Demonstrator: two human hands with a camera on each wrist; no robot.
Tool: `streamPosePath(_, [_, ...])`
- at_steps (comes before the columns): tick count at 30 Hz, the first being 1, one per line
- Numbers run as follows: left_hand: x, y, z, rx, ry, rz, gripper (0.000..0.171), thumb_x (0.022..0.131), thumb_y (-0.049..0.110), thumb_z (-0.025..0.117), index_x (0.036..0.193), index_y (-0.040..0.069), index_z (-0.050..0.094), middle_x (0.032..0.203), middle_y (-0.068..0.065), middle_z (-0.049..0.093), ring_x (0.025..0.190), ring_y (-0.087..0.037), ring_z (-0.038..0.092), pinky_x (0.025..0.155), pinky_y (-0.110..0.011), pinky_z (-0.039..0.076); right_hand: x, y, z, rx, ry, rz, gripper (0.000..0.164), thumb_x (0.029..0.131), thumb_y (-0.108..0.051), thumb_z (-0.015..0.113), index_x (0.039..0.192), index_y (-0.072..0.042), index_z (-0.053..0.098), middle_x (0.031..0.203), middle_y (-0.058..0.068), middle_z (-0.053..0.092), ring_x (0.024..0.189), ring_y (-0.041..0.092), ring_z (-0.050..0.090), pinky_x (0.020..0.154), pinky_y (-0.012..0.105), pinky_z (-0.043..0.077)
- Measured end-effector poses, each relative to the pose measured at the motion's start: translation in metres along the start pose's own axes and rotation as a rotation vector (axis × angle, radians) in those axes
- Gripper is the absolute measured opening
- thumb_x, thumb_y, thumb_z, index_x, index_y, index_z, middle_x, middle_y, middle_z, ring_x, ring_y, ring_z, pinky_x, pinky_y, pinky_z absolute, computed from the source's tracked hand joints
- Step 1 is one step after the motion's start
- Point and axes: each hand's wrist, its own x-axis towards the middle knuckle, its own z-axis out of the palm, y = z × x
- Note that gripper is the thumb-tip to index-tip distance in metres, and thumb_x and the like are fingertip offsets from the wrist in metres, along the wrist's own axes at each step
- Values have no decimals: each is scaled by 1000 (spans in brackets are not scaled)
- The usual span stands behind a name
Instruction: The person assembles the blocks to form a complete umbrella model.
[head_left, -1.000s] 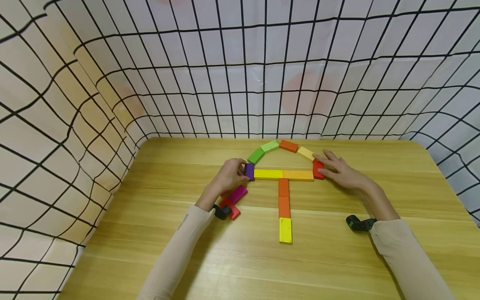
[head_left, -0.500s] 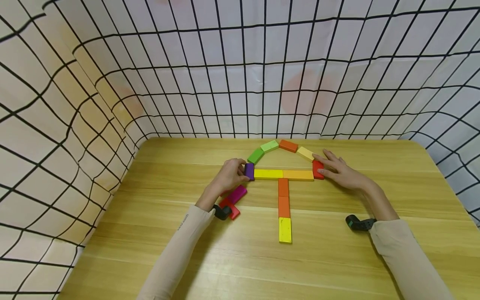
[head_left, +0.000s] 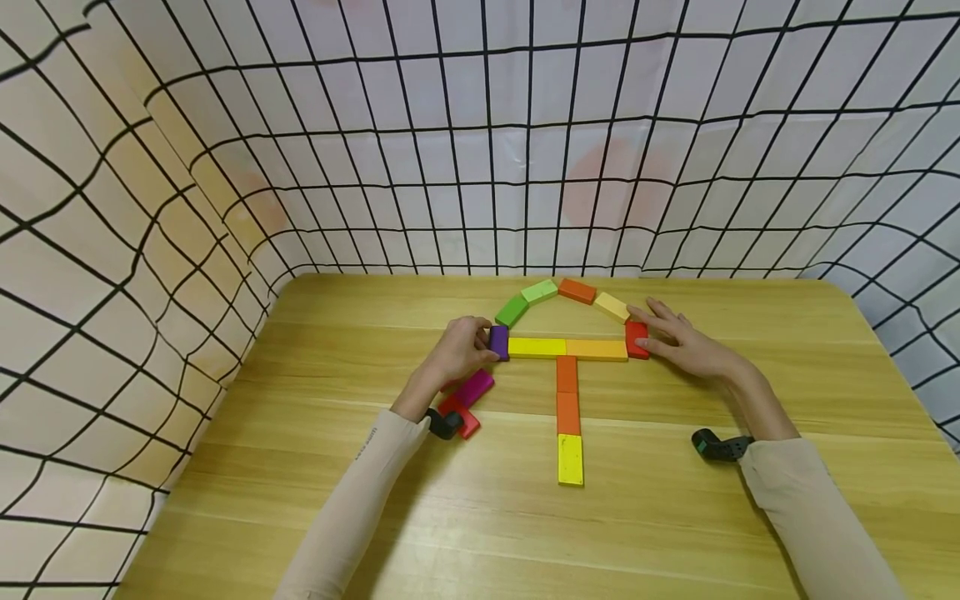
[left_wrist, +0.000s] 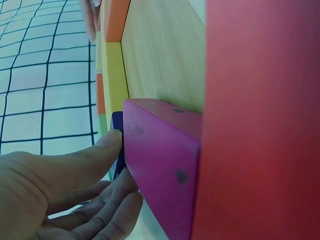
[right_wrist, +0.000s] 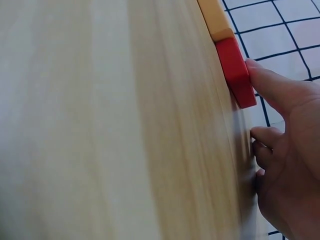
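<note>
My left hand (head_left: 459, 346) pinches a purple block (head_left: 498, 342) at the left end of a row. In the left wrist view the thumb presses the purple block (left_wrist: 118, 121), and the other fingers are partly hidden. The row continues with a yellow block (head_left: 537, 347), an orange-yellow block (head_left: 596, 349) and a red block (head_left: 637, 340). My right hand (head_left: 690, 343) touches that red block with the thumb, its fingers stretched toward a pale yellow block (head_left: 612, 307). In the right wrist view the thumb rests against the red block (right_wrist: 235, 72).
A green (head_left: 512, 312), a light green (head_left: 539, 292) and an orange-red block (head_left: 577, 291) arch behind the row. Orange blocks (head_left: 567, 414) and a yellow block (head_left: 571, 460) form a stem. Near the left wrist lie a magenta block (head_left: 475, 386) and red blocks (head_left: 468, 423). Black-lined cloth surrounds the table.
</note>
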Motion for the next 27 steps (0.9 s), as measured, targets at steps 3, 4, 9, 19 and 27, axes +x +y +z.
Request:
streamPosePath(3, [1,1,0,1,0,-9,50,90,2,79,135,-11,60,109,-23,73,96,-30,71,87,-35,62,0,1,0,4,3,-2,65,109,-28,52,166,-16,24,173,22,-9,154,55,-19,114,83,-9])
streamPosePath(4, [1,1,0,2,0,-13,50,90,2,78,135,-11,60,110,-23,73,96,-30,71,88,-35,62,0,1,0,5,4,-2,65,109,-28,52,166,-16,24,173,22,-9,154,55,-19,114,83,-9])
streamPosePath(9, [2,1,-1,8,-1,-18,50,91,1,77,135,-11,59,112,-24,73,99,-31,71,90,-36,62,0,2,1,6,8,-5,65,109,-27,52,166,-16,24,173,23,-9,155,55,-18,115,82,-9])
streamPosePath(19, [2,-1,-1,-11,4,-24,52,91,0,76,138,-13,57,114,-25,73,102,-32,72,92,-37,62,0,3,1,12,5,4,65,109,-28,53,166,-17,25,173,22,-10,154,56,-20,113,84,-9])
streamPosePath(27, [2,-1,-2,-5,1,-11,55,91,0,76,141,-11,55,114,-26,73,101,-33,72,93,-38,62,0,2,1,9,6,8,64,109,-28,52,166,-17,25,173,22,-10,154,56,-20,113,84,-9])
